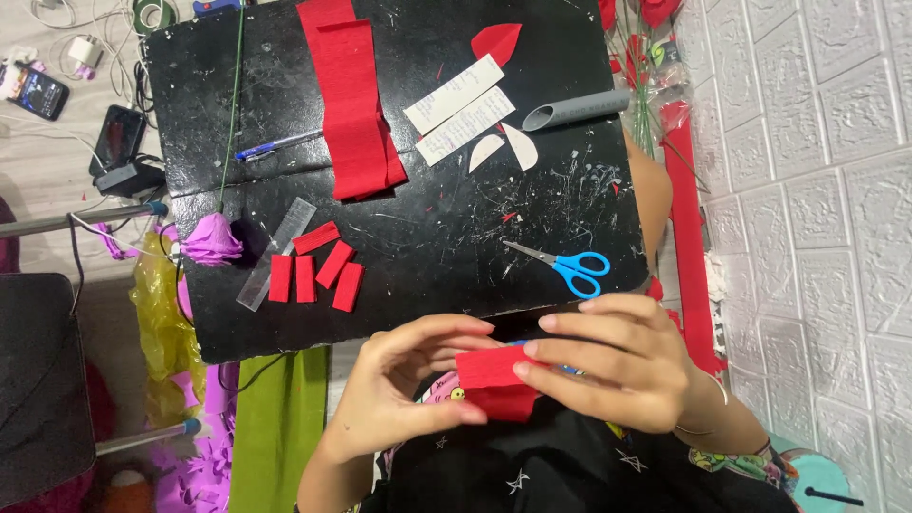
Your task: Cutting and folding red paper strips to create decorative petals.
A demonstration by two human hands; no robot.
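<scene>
Blue-handled scissors (570, 266), grey tube (575, 110), purple paper flower (213, 239), blue pen (275, 145), clear ruler (276, 253) laid on black board (427, 237).

Most open room is the middle of the black surface (446, 247), between the small red paper pieces (315, 274) on the left and the blue-handled scissors (562, 264) on the right. Far side is crowded: long red crepe strip (353, 104), two white paper slips (460, 109), grey tube (575, 110), blue pen (275, 145). Left edge has the purple paper flower (213, 239) on its green stem plus a clear ruler (275, 253). Right of the surface it's tight, with a red strip (688, 237) against the white wall (817, 190). Near edge is taken up by both hands (513, 375).
</scene>
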